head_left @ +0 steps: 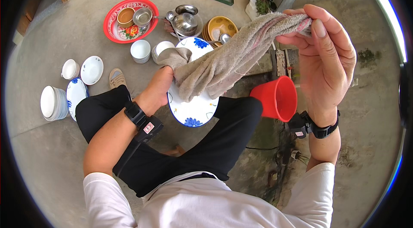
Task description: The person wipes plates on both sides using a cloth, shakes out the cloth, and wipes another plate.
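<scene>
A white oval plate [189, 108] with blue flowers and a blue rim is held over my lap by my left hand [160, 85], which grips its left edge. Most of that hand's fingers are hidden behind the plate and cloth. A greyish-beige cloth [228, 62] with faint pink stripes lies across the plate, one end bunched by my left hand. Its other end is stretched up to the right, twisted, pinched between the thumb and fingers of my right hand [329, 51].
A red bucket [275, 99] stands right of my knee. Ahead are a red floral tray [112, 34] with bowls, metal ware [185, 23], yellow bowls [221, 26] and white bowls [140, 50]. Stacked white bowls [53, 103] and another blue-flowered plate [76, 94] stand at the left.
</scene>
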`<state>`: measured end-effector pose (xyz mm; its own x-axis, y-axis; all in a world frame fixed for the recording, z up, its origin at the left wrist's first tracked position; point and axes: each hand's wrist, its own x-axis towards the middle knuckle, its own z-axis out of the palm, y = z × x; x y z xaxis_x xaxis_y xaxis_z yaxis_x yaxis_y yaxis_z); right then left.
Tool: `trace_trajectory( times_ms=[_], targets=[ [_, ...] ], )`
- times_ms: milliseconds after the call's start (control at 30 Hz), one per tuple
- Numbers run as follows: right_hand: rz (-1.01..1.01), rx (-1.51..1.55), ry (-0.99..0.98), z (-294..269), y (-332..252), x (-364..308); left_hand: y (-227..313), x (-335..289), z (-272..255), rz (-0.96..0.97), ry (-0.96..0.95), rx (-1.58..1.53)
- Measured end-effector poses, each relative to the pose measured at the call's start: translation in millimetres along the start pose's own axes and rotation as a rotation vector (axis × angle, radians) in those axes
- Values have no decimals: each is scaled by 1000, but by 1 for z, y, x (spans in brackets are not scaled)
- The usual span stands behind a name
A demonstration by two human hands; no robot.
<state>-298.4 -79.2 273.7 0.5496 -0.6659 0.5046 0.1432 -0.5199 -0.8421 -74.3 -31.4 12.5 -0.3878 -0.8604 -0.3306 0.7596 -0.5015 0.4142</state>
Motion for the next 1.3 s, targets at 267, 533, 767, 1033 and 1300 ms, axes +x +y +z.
trace_trajectory(
  times_ms=[267,533,767,1033,1300],
  targets=[
    [625,-390,-379,15,106,-52,-7,6,-21,-41,-36,-34],
    [196,-743,-505,69,160,-82,-10,3,-13,-44,84,154],
    [876,502,-12,39,159,-81,-3,-4,2,-97,154,169],
    [206,-690,-266,51,179,-113,-9,4,-13,-56,163,36],
    [129,-454,-384,95,186,-164,10,11,-8,1,89,52]
  ],
)
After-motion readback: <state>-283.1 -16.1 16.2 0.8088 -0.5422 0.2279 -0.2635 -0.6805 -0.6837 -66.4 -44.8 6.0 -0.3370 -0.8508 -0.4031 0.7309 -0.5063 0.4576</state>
